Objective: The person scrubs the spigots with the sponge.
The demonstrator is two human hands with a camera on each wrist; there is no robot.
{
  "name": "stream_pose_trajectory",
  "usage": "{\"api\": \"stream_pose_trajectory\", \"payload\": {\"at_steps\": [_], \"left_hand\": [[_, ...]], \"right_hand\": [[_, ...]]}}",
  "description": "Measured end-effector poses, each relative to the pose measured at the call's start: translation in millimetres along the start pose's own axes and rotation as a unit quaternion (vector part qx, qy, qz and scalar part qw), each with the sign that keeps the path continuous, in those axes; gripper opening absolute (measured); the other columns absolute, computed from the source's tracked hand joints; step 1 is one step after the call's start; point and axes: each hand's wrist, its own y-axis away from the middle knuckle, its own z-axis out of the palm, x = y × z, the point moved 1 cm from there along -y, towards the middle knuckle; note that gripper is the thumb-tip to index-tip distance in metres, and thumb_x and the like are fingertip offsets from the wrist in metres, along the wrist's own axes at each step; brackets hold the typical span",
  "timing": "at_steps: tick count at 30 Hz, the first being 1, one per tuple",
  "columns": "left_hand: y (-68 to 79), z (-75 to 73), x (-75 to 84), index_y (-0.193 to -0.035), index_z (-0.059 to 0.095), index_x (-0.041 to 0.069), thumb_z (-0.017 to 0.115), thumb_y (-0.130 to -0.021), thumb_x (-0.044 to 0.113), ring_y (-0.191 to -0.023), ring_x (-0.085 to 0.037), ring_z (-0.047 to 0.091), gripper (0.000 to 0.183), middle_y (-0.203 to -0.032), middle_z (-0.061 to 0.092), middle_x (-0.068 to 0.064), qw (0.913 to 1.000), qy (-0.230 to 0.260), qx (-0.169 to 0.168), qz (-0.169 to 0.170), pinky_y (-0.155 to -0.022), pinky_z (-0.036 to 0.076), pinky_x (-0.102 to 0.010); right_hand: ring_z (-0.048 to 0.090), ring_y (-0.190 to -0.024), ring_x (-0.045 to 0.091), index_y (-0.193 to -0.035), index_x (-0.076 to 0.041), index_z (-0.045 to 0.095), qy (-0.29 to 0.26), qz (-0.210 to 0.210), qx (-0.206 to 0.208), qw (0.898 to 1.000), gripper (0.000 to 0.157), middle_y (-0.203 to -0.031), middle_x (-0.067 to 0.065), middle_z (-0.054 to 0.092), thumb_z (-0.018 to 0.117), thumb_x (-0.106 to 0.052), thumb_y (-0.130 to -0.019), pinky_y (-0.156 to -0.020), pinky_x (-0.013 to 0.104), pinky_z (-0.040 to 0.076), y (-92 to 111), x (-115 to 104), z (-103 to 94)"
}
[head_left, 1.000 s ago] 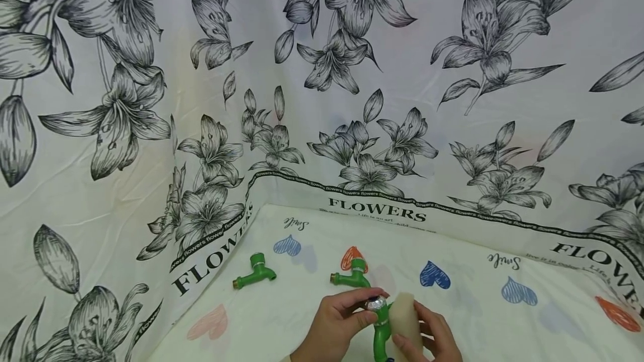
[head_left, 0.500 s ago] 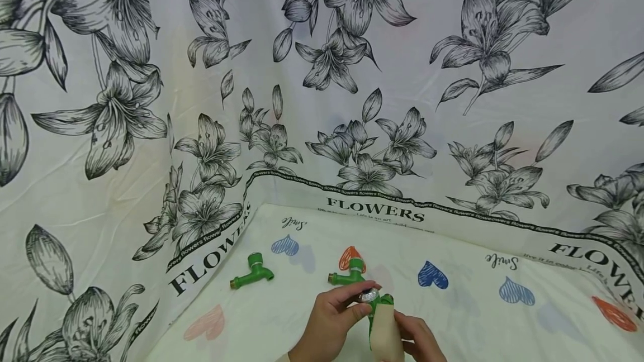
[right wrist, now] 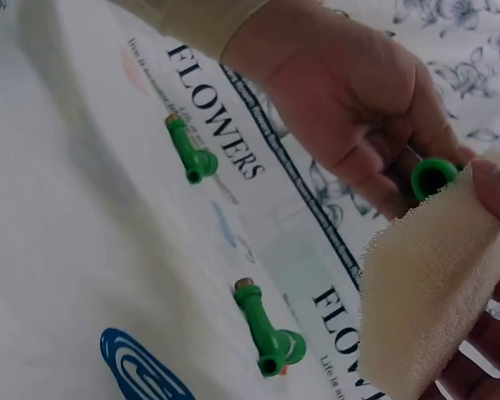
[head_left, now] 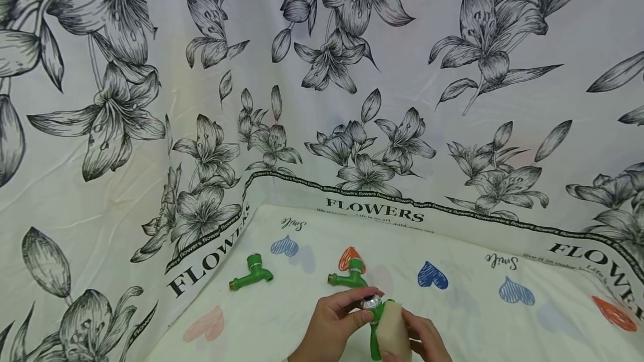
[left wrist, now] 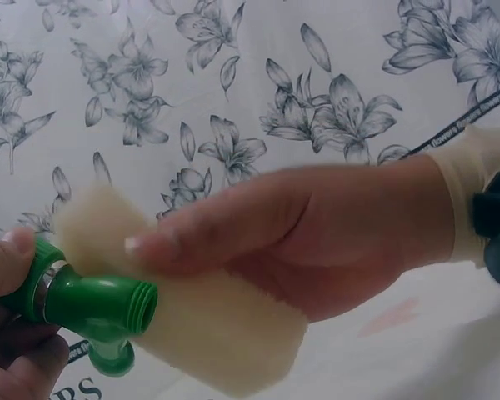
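My left hand (head_left: 327, 325) grips a green faucet (left wrist: 96, 302) by its silver-topped end, thumb and fingers around it. In my right hand (head_left: 427, 337) is a beige sponge block (head_left: 394, 331), pinched between the thumb and the fingers. The sponge lies against the faucet's side and covers part of it in the head view. The left wrist view shows the threaded open end of the faucet in front of the sponge. Seen from the right wrist, the sponge (right wrist: 433, 275) hides most of the faucet, leaving one round green opening (right wrist: 434, 177) visible.
Two more green faucets lie on the white cloth: one farther left (head_left: 251, 278), another just beyond my hands (head_left: 349, 279). The cloth (head_left: 478, 317) bears printed hearts. A flower-patterned curtain (head_left: 282, 71) rises behind and on the left.
The sponge has moved left from beside the faucet to overlap it, then shifted slightly back right. Both hands keep their hold. The two lying faucets stay in place on the cloth.
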Motion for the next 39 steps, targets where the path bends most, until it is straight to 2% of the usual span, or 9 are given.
{"api": "stream_pose_trajectory", "payload": {"at_steps": [4,9,13,18,24,28,32,35,39], "left_hand": [[2.1,3.1,0.9,-0.144,0.069,0.001,0.073,-0.105,0.005,-0.132,-0.027,0.064,0.039,-0.142,0.069,-0.017,0.9995,0.026,-0.018,-0.002,-0.104,0.056,-0.034],[2.0,5.0,0.9,-0.144,0.070,0.003,0.073,-0.105,0.005,-0.133,-0.028,0.064,0.039,-0.142,0.069,-0.017,0.9991,0.030,-0.031,0.004,-0.105,0.055,-0.035],[1.4,5.0,0.4,-0.145,0.069,0.002,0.073,-0.105,0.005,-0.133,-0.027,0.064,0.040,-0.142,0.069,-0.018,0.9990,0.029,-0.032,0.006,-0.105,0.055,-0.035],[0.9,3.0,0.0,-0.144,0.070,0.003,0.072,-0.106,0.006,-0.132,-0.026,0.065,0.038,-0.141,0.070,-0.016,0.9996,0.019,-0.021,0.002,-0.106,0.055,-0.034],[-0.2,1.4,-1.5,-0.143,0.071,0.005,0.072,-0.106,0.007,-0.131,-0.025,0.065,0.037,-0.140,0.070,-0.014,1.0000,0.002,-0.010,0.001,-0.105,0.055,-0.034],[-2.1,-0.4,-2.8,-0.142,0.072,0.007,0.073,-0.106,0.007,-0.132,-0.025,0.064,0.037,-0.139,0.071,-0.012,0.9998,-0.017,0.011,0.008,-0.108,0.054,-0.034],[-3.0,-2.3,-4.4,-0.142,0.073,0.008,0.073,-0.105,0.007,-0.134,-0.026,0.063,0.037,-0.141,0.070,-0.015,0.9996,-0.011,0.027,0.004,-0.108,0.053,-0.034],[-3.1,-2.8,-4.8,-0.142,0.073,0.008,0.074,-0.105,0.008,-0.134,-0.026,0.063,0.037,-0.141,0.069,-0.017,0.9995,-0.011,0.028,0.003,-0.110,0.052,-0.034],[-2.2,-2.3,-5.0,-0.142,0.073,0.008,0.074,-0.105,0.008,-0.131,-0.025,0.065,0.037,-0.139,0.071,-0.014,0.9996,-0.017,0.021,0.004,-0.109,0.052,-0.035]], "right_hand": [[0.068,-0.104,0.023,-0.145,-0.006,0.063,0.020,0.038,0.003,0.999,0.073,-0.121,0.005,0.065,0.098,-0.029,-0.085,-0.082,0.036,0.063,-6,12,-3.7],[0.065,-0.112,0.032,-0.154,-0.002,0.055,0.035,0.117,-0.012,0.992,0.089,-0.132,0.014,0.062,0.092,-0.048,-0.088,-0.092,0.049,0.062,-13,22,-9.0],[0.066,-0.114,0.032,-0.156,-0.001,0.053,0.018,0.137,-0.025,0.990,0.088,-0.134,0.016,0.061,0.092,-0.045,-0.090,-0.093,0.048,0.062,-15,26,-9.5],[0.067,-0.111,0.029,-0.152,-0.001,0.057,-0.009,0.113,-0.036,0.993,0.078,-0.130,0.015,0.062,0.093,-0.032,-0.090,-0.088,0.039,0.063,-14,18,-6.4],[0.068,-0.102,0.025,-0.143,-0.005,0.065,-0.027,0.051,-0.017,0.998,0.067,-0.120,0.006,0.066,0.097,-0.020,-0.085,-0.081,0.035,0.063,-6,3,-3.6],[0.069,-0.100,0.022,-0.140,-0.004,0.066,-0.057,0.022,-0.045,0.997,0.069,-0.118,0.005,0.065,0.100,-0.016,-0.081,-0.079,0.034,0.063,-1,-3,-4.7],[0.070,-0.101,0.019,-0.139,-0.003,0.068,-0.078,-0.002,-0.065,0.995,0.072,-0.117,0.005,0.065,0.101,-0.011,-0.077,-0.079,0.033,0.063,-1,-6,-7.3],[0.070,-0.101,0.017,-0.139,-0.003,0.068,-0.078,-0.012,-0.061,0.995,0.073,-0.117,0.004,0.065,0.102,-0.011,-0.075,-0.079,0.033,0.064,-1,-6,-7.5],[0.069,-0.101,0.015,-0.139,-0.007,0.069,-0.041,-0.006,-0.035,0.999,0.073,-0.116,-0.001,0.065,0.104,-0.015,-0.075,-0.080,0.033,0.064,-1,-1,-4.0]]}}
